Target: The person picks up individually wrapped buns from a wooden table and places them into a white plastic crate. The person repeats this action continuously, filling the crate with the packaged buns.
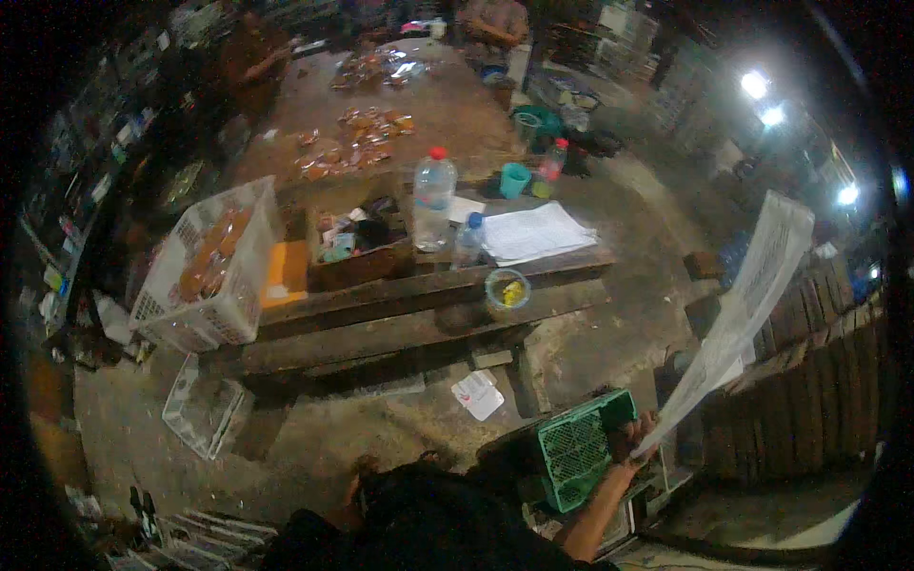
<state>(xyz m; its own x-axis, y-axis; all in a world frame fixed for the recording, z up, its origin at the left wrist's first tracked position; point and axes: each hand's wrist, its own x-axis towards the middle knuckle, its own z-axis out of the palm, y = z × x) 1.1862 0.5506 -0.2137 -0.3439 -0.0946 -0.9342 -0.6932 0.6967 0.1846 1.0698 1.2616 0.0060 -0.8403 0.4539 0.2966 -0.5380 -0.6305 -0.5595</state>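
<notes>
My right hand is closed round the lower end of a long, whitish, see-through strip, which looks like plastic film. The strip slants up and away to the right, smeared by motion. Just left of that hand, and partly behind it, is a green plastic crate with a lattice floor. Low in the middle, a blurred skin-toned patch beside my dark clothing may be my left hand. Its fingers cannot be made out, and nothing held shows there.
Ahead, a wooden bench bears a white crate of orange-brown packets, an open box, bottles, papers and a cup. Stacked brown cardboard stands right. A white basket is on the floor. People are at the far table.
</notes>
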